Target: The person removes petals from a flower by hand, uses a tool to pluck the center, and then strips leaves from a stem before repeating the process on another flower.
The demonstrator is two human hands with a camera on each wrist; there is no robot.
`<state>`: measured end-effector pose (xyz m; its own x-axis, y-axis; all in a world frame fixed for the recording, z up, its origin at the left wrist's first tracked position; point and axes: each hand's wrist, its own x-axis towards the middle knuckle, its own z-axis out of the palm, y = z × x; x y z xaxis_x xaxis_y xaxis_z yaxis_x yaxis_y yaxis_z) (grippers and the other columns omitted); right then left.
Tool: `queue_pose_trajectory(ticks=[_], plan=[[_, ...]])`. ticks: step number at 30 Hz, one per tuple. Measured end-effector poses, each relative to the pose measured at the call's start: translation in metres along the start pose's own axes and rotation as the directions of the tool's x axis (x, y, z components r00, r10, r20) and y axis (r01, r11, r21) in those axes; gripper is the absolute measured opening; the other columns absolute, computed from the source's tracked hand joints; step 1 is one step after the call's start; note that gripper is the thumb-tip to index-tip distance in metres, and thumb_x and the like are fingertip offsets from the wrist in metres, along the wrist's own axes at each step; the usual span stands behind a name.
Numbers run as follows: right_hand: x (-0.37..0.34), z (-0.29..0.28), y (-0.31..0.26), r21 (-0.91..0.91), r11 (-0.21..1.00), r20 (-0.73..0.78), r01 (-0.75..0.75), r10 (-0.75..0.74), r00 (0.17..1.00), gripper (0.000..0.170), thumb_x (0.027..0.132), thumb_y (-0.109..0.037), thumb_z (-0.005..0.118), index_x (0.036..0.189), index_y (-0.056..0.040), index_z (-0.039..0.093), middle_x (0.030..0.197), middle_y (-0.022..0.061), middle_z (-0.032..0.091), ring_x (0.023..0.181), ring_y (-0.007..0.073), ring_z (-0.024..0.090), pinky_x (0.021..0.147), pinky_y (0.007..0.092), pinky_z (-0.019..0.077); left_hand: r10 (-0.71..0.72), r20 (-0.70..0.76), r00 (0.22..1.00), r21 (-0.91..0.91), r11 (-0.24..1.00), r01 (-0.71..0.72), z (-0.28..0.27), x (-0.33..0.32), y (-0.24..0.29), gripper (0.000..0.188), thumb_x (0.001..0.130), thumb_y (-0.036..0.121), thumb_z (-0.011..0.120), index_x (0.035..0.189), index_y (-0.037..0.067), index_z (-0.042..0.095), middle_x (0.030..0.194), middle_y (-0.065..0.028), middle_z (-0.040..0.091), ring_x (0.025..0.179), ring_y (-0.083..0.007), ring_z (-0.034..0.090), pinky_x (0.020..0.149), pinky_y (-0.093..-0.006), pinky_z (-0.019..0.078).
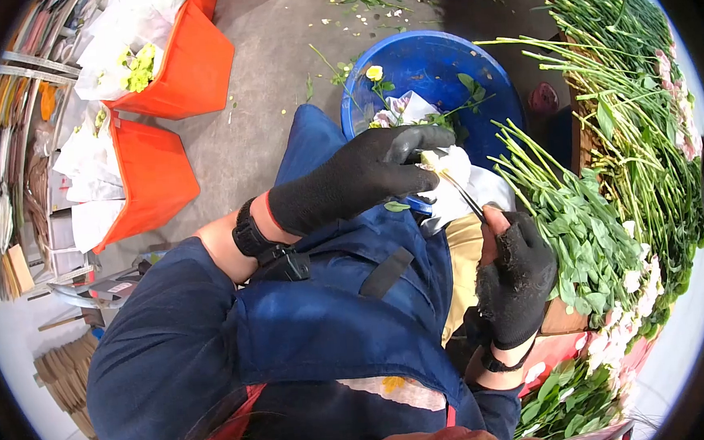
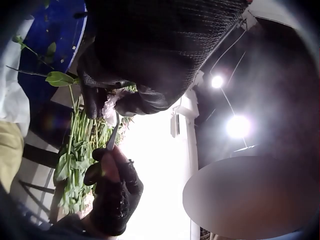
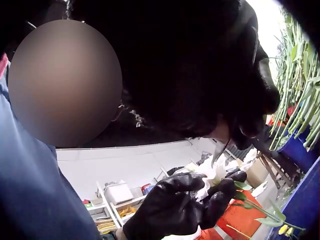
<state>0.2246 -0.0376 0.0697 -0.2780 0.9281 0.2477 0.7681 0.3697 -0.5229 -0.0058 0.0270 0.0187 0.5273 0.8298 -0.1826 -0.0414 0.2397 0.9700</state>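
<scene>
Both hands wear black gloves; the right thumb tip is bare. My left hand (image 1: 353, 171) pinches a pale flower head (image 1: 453, 164) between thumb and fingers, above the lap by the blue tub. In the left wrist view its petals (image 2: 109, 109) look light pink, and a leafy stem (image 2: 71, 85) shows beyond the fingers. A slim metal pair of tweezers (image 2: 114, 134) is gripped in my right hand (image 1: 521, 278), its tip right at the petals. From the right wrist view, the left hand (image 3: 175, 202) cups the flower from below, and the glove hides part of the bloom.
The blue tub (image 1: 501, 90) ahead holds a yellow flower, leaves and scraps. Bundles of cut stems (image 1: 629, 130) lie along the right, leafy ones (image 1: 587, 246) close to the right hand. Orange buckets (image 1: 151, 172) with white-wrapped flowers stand left, before a shelf rack (image 1: 36, 66).
</scene>
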Motion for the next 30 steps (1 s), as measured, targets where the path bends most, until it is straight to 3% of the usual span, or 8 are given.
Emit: queue_pose_trajectory(ticks=[4,7,10,16,19,22,25,30], plan=[[0.002,0.003,-0.003,-0.009,1.000,-0.005,-0.008,0.008,1.000,0.034,0.079,0.009,0.066,0.109,-0.0064,0.069,0.086,0.0158,0.065,0.072,0.0333,0.065,0.061,0.0375,0.0485,0.028,0.019,0.999,0.076,0.997,-0.030,0.000,0.000,0.000,0.054,0.089,0.010,0.064,0.139,-0.004,0.047,0.126,-0.0129,0.060,0.116,-0.0172,0.057,0.100,-0.0299,0.0437],[-0.001,0.011,0.005,-0.002,0.997,-0.006,0.082,-0.082,0.997,0.051,0.065,0.005,0.062,0.115,-0.0054,0.065,0.083,0.0136,0.061,0.071,0.0339,0.060,0.062,0.0428,0.0462,0.000,-0.005,1.000,0.085,0.996,0.001,0.003,0.000,0.006,0.051,0.089,0.009,0.063,0.137,-0.003,0.050,0.124,-0.0122,0.062,0.115,-0.0168,0.057,0.100,-0.0297,0.0439],[-0.004,0.013,0.006,-0.040,0.995,-0.004,0.092,-0.092,0.996,0.051,0.064,0.004,0.062,0.114,-0.0059,0.066,0.085,0.0126,0.061,0.074,0.0332,0.061,0.065,0.0431,0.0466,0.006,-0.024,1.000,0.155,0.988,-0.002,0.002,0.001,0.006,0.046,0.090,0.010,0.063,0.134,-0.001,0.053,0.124,-0.0124,0.062,0.110,-0.0173,0.060,0.095,-0.0295,0.0466],[-0.004,0.008,0.006,-0.010,0.997,0.036,0.073,-0.073,0.997,0.053,0.063,0.005,0.061,0.114,-0.0060,0.065,0.084,0.0119,0.060,0.075,0.0327,0.061,0.065,0.0433,0.0466,0.259,0.048,0.965,0.447,0.858,-0.253,0.001,0.003,-0.003,0.041,0.092,0.014,0.063,0.131,0.002,0.055,0.122,-0.0138,0.062,0.094,-0.0161,0.063,0.080,-0.0307,0.0513],[-0.007,0.003,0.002,0.013,1.000,0.052,0.012,-0.013,0.999,0.053,0.062,0.005,0.061,0.114,-0.0049,0.065,0.083,0.0128,0.059,0.073,0.0330,0.060,0.063,0.0434,0.0464,0.129,0.007,0.992,0.359,0.925,-0.123,0.003,0.002,0.006,0.043,0.091,0.011,0.063,0.133,0.003,0.055,0.123,-0.0133,0.062,0.091,-0.0155,0.063,0.078,-0.0309,0.0510],[-0.005,-0.001,-0.001,0.009,1.000,-0.029,-0.005,0.005,1.000,0.037,0.078,0.011,0.065,0.111,-0.0062,0.067,0.085,0.0165,0.064,0.070,0.0346,0.064,0.059,0.0383,0.0483,-0.102,-0.027,0.994,0.235,0.966,0.106,0.005,-0.001,0.022,0.047,0.090,0.009,0.063,0.135,0.000,0.052,0.126,-0.0125,0.061,0.099,-0.0159,0.062,0.087,-0.0297,0.0496],[-0.004,0.003,0.002,-0.030,0.999,-0.051,0.017,-0.018,0.999,0.036,0.079,0.010,0.065,0.111,-0.0060,0.067,0.084,0.0170,0.064,0.070,0.0349,0.064,0.059,0.0388,0.0483,0.012,0.021,1.000,0.117,0.993,-0.014,0.002,0.002,0.002,0.051,0.088,0.008,0.063,0.136,-0.003,0.050,0.129,-0.0118,0.059,0.111,-0.0166,0.058,0.097,-0.0295,0.0455],[-0.007,0.004,0.000,-0.001,1.000,0.027,-0.002,0.002,1.000,0.047,0.064,0.005,0.062,0.111,-0.0045,0.065,0.082,0.0139,0.058,0.072,0.0352,0.059,0.061,0.0448,0.0449,-0.018,0.034,0.999,0.077,0.997,0.015,0.002,0.000,0.005,0.056,0.085,0.008,0.064,0.138,-0.004,0.048,0.134,-0.0125,0.057,0.121,-0.0177,0.053,0.105,-0.0311,0.0409]])
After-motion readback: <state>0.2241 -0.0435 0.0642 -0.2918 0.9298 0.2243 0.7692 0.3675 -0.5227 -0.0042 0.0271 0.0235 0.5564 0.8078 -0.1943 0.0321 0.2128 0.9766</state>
